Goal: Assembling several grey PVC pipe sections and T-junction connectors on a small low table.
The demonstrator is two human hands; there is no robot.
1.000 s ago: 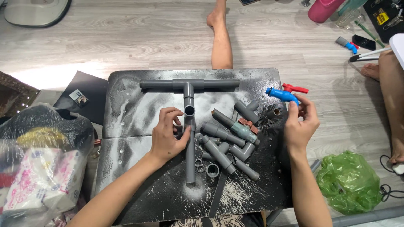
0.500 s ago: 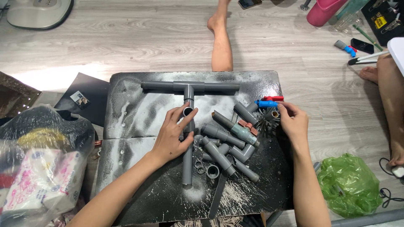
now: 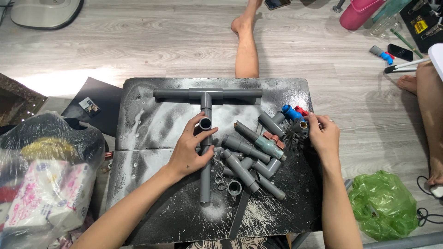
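Two hands on the board [image 3: 147, 184] — left hand [image 3: 191, 150] clamped on a fitting [image 3: 205, 123], right hand [image 3: 323, 134] pinching a valve [image 3: 291, 112].

One black work board [image 3: 152, 184] lies on the floor. On it there is one T-shaped assembly of grey pipes [image 3: 206, 95], and beside it one loose heap of grey pipe pieces and elbows [image 3: 247, 161]; their exact number cannot be told. Two small grey rings [image 3: 219, 182] and one short coupling [image 3: 234, 187] lie near. One blue-and-red valve [image 3: 291, 111] shows. Two hands work here: left hand [image 3: 190, 150], right hand [image 3: 324, 136]. One green plastic bag [image 3: 383, 205] sits aside.
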